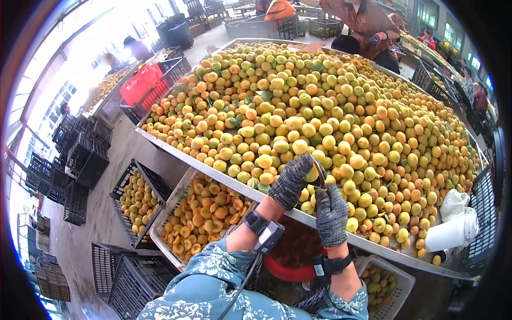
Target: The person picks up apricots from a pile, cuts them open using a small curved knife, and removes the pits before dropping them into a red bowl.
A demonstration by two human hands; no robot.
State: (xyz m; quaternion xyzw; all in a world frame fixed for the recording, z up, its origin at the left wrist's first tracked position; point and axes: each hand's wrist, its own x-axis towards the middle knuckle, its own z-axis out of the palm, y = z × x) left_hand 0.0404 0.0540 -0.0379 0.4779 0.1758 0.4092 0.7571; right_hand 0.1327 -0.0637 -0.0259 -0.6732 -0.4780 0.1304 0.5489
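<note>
My left hand, in a grey knit glove, has its fingers closed round a yellow-green apricot above the near edge of the fruit table. My right hand, gloved alike, grips a thin, curved metal blade that lies against the right side of that apricot. Its handle is hidden in the glove. Beyond both hands rises a large heap of whole apricots with a few green leaves. Below my left forearm, a pale crate holds halved apricots.
Under my wrists stands a red-rimmed bucket with dark brown contents. The metal table edge runs before me. A black crate of apricots stands left, a grey crate right. A white container lies on the table. A person works opposite.
</note>
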